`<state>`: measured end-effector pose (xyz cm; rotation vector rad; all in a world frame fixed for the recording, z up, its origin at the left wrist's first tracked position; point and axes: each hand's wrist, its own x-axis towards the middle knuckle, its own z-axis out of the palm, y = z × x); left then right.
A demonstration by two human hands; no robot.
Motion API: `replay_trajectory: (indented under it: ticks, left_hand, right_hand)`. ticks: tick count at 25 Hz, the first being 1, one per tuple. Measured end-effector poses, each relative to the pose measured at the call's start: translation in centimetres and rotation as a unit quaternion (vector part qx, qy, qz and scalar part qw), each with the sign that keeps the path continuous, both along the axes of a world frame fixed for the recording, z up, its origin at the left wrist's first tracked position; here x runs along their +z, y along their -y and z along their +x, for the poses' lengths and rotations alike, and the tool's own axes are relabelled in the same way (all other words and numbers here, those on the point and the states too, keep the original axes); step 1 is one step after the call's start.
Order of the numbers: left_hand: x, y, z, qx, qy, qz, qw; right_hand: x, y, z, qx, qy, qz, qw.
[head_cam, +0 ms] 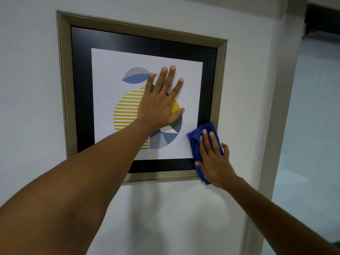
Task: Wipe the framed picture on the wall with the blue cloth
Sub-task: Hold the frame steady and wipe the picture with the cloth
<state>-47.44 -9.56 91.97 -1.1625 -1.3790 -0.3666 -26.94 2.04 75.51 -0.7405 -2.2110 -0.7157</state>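
Note:
The framed picture [66,85] hangs on a white wall, with a gold-grey frame, a black mat and a print of yellow, blue and grey shapes. My left hand [160,105] lies flat on the glass at the middle of the print, fingers spread, holding nothing. My right hand [214,159] presses the blue cloth [195,142] against the picture's lower right corner, over the black mat and the frame's bottom edge. The cloth is bunched, and part of it is hidden under my palm.
The white wall [174,214] runs below and left of the frame. A beige wall corner or pillar edge [281,107] stands just right of the picture, and beyond it lies a pale floor area [316,126].

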Motion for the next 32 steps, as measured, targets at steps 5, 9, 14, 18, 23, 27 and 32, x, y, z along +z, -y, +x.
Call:
replay_trajectory:
  ticks: [5,9,14,18,23,27,32]
  left_hand:
    - [0.0,0.0,-0.1,0.001,-0.004,-0.005,1.0]
    - [0.1,0.0,0.0,-0.003,-0.004,-0.001,1.0]
    - [0.0,-0.2,-0.1,-0.003,-0.007,0.003,1.0]
    - [0.0,-0.3,-0.3,-0.002,-0.009,0.008,1.0]
    - [0.0,-0.4,-0.3,0.0,-0.007,0.006,1.0]
    - [-0.1,-0.3,-0.2,-0.001,-0.006,0.004,1.0]
    - [0.0,0.0,-0.1,-0.007,-0.002,-0.001,1.0]
  right_hand:
    - [-0.9,0.6,-0.3,-0.005,0.004,-0.023,1.0]
    - [-1.1,2.3,-2.2,-0.016,-0.056,-0.084,0.995]
    - [-2.2,5.0,-4.8,0.011,-0.13,-0.158,0.979]
    - [-3.1,7.3,-6.7,0.119,-0.215,-0.247,0.938]
    - [-3.5,5.5,-5.0,0.161,-0.188,-0.233,0.94]
    - [-4.3,2.2,-1.0,0.128,-0.104,-0.115,0.98]
    - [-2.1,-0.5,1.8,-0.014,0.012,0.032,0.999]
